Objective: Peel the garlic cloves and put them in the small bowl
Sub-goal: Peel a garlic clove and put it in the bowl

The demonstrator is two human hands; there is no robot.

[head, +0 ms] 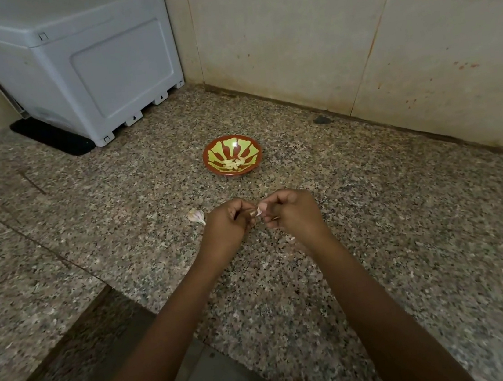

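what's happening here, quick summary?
A person is peeling garlic at a granite counter. Both hands, left hand and right hand, pinch one garlic clove between their fingertips, above the counter. Another unpeeled clove lies on the counter beside the left hand. The small bowl beyond already holds a few pale peeled pieces.

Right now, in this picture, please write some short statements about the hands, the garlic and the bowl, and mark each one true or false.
1. Both hands, left hand and right hand, pinch one garlic clove between them. True.
2. The small bowl is empty. False: pale peeled pieces lie in its bottom.
3. Another unpeeled clove lies on the counter, just left of the left hand. True.
4. The bowl stands on the white box. False: it stands on the counter, beyond the hands.
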